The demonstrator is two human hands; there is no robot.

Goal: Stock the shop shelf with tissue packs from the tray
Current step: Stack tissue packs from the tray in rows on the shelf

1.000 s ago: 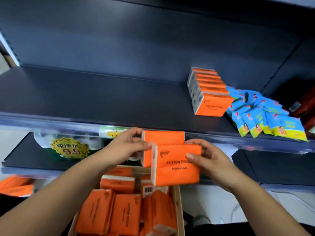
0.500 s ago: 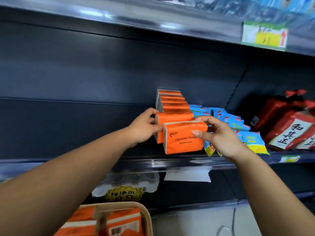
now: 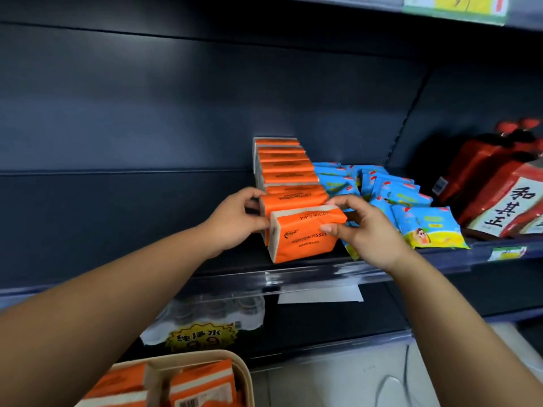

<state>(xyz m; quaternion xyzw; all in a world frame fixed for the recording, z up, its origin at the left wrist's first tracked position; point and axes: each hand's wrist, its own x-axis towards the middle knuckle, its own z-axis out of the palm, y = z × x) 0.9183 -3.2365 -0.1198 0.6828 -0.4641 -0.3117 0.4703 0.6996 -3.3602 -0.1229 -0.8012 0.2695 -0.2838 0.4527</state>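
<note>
Two packs on shelf [image 3: 117, 230]; left hand [image 3: 235, 221] grips rear pack [image 3: 293, 199], right hand [image 3: 370, 233] grips front pack [image 3: 305, 239].

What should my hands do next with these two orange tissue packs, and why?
Probably press the front pack back flush against the second pack, then let go. The right hand grips the front pack and the left hand holds the second pack at the end of the row. The front pack sits near the shelf edge.
</note>
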